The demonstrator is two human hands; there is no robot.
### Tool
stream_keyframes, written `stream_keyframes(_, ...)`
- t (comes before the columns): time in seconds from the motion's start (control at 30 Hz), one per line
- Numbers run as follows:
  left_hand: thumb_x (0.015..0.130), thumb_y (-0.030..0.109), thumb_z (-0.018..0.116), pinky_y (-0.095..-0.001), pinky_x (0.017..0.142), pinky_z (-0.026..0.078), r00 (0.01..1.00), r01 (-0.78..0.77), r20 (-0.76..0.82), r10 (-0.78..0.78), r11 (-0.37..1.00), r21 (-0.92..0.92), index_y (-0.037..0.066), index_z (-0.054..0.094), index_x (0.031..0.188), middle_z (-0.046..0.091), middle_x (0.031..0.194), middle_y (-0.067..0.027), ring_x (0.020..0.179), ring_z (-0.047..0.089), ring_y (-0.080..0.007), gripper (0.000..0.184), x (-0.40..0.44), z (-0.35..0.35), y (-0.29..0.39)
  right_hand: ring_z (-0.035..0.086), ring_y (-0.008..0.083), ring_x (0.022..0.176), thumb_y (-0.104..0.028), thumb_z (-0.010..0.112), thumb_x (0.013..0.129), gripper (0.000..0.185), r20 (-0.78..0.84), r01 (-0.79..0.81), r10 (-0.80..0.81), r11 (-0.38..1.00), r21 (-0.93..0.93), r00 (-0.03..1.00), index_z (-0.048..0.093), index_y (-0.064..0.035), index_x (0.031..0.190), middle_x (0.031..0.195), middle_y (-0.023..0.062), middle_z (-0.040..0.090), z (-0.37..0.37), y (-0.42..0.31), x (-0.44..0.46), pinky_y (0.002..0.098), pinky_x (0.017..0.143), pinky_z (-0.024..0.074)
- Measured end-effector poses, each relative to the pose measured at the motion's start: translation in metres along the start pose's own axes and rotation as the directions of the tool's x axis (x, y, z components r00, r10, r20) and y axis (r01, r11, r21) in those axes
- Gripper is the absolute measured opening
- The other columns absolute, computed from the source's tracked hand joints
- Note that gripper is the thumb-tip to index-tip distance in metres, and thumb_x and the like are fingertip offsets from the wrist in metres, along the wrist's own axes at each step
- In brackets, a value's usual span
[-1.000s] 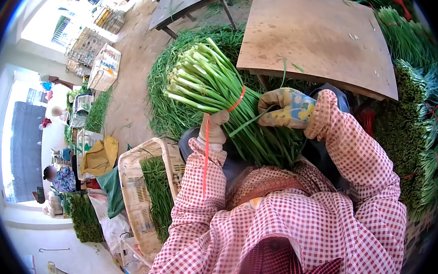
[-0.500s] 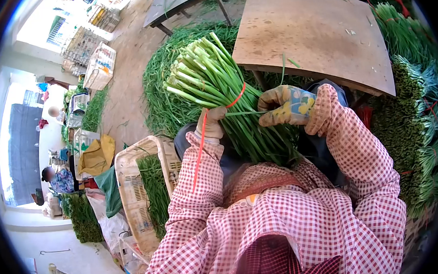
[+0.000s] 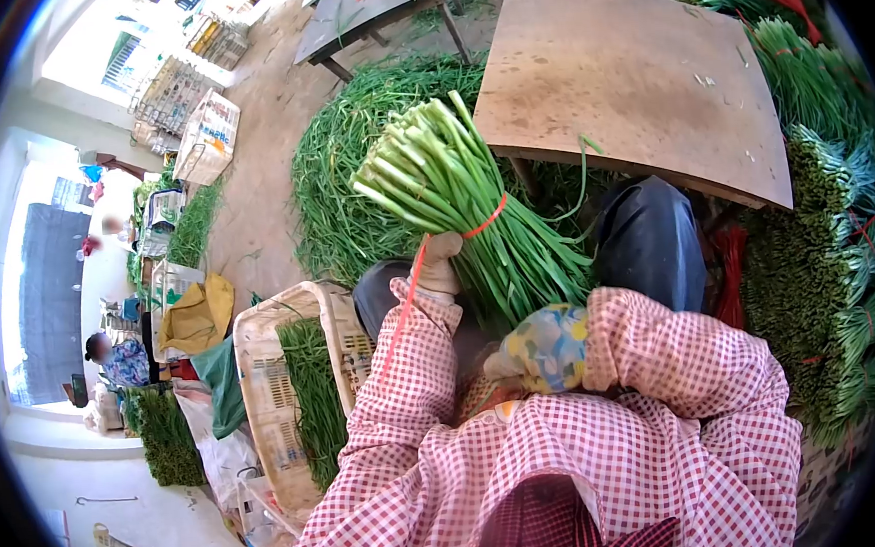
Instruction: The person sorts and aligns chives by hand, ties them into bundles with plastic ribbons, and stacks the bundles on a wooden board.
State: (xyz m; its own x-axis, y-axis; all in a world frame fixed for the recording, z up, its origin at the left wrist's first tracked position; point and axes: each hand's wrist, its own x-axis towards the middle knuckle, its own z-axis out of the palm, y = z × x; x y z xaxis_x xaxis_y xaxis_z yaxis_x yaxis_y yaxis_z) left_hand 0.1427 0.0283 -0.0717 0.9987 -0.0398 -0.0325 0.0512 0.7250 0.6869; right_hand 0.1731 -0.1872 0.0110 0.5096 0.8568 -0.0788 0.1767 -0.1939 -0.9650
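A bunch of green chives (image 3: 473, 201), pale cut ends up and to the left, leans between my knees. A red band (image 3: 487, 216) circles it, and a loose red strip (image 3: 406, 300) hangs by my left wrist. My left hand (image 3: 441, 261), gloved, is closed against the bunch's left side just below the band. Down at my lap, by the leafy end, is my right hand (image 3: 542, 350) in a blue and yellow patterned glove. Its fingers are curled, and what they hold, if anything, is hidden.
A low wooden table (image 3: 626, 81) stands ahead on the right. Loose greens (image 3: 341, 169) cover the floor beyond the bunch. At left is a plastic crate (image 3: 264, 384) with greens; stacked bundles (image 3: 799, 281) line the right. A person (image 3: 125, 361) sits far left.
My right hand has left the bunch's right side by the band, letting go of a green leaf there, and moved down to my lap. My left hand stays on the bunch.
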Motion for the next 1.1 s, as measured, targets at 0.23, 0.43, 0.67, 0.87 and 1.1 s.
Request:
stream_keyframes(0.23,0.060,0.025,0.079,-0.0434,0.101,0.046,0.979,0.112,0.167,-0.114,0.994,0.017,0.001,0.045,0.135,0.056,0.129,-0.0139,0.116,0.055,-0.0284,0.086,0.001,0.026,0.005,0.064,0.0305,0.081,-0.015,0.070,0.081,0.033,-0.380,0.300,-0.497,0.830,-0.470,0.780,0.061,-0.0068,0.112,0.089,0.0158,0.063,-0.037,-0.018,0.004,0.0388,0.068,0.0525)
stream_keyframes(0.43,0.058,0.029,0.081,-0.0424,0.102,0.045,0.976,0.135,0.167,-0.139,0.990,0.034,0.001,0.043,0.136,0.054,0.131,-0.0140,0.120,0.053,-0.0269,0.091,-0.004,0.062,0.010,0.064,0.0335,0.084,-0.012,0.070,0.082,0.034,-0.278,0.334,-0.522,0.790,-0.515,0.806,0.060,-0.0037,0.114,0.092,0.0160,0.065,-0.057,-0.014,0.019,0.0379,0.071,0.0527)
stream_keyframes(0.67,0.062,0.031,0.081,-0.0415,0.095,0.050,0.966,0.196,0.163,-0.201,0.979,0.047,-0.001,0.048,0.132,0.060,0.124,-0.0134,0.109,0.060,-0.0272,0.084,-0.004,0.048,0.001,0.063,0.0356,0.085,-0.017,0.067,0.081,0.038,-0.181,0.096,-0.398,0.584,-0.806,0.899,0.056,-0.0068,0.117,0.097,0.0161,0.062,-0.065,-0.029,0.012,0.0418,0.071,0.0529)
stream_keyframes(0.87,0.064,0.029,0.081,-0.0408,0.092,0.052,0.971,0.148,0.159,-0.178,0.972,0.183,-0.002,0.053,0.128,0.062,0.119,-0.0138,0.104,0.063,-0.0271,0.076,-0.002,0.015,-0.002,0.062,0.0305,0.078,-0.018,0.063,0.081,0.023,-0.236,0.079,-0.431,0.597,-0.799,0.871,0.056,-0.0085,0.101,0.088,0.0124,0.060,-0.102,-0.030,0.046,0.0387,0.067,0.0536)
stream_keyframes(1.1,0.062,0.019,0.079,-0.0461,0.090,0.054,0.976,0.150,0.137,-0.168,0.980,0.131,-0.001,0.049,0.130,0.062,0.120,-0.0168,0.105,0.063,-0.0313,0.077,-0.008,0.018,0.000,0.061,0.0275,0.081,-0.011,0.061,0.083,0.018,-0.192,0.322,-0.571,0.674,-0.665,0.798,0.057,-0.0071,0.100,0.086,0.0127,0.060,-0.115,-0.043,0.035,0.0384,0.072,0.0513)
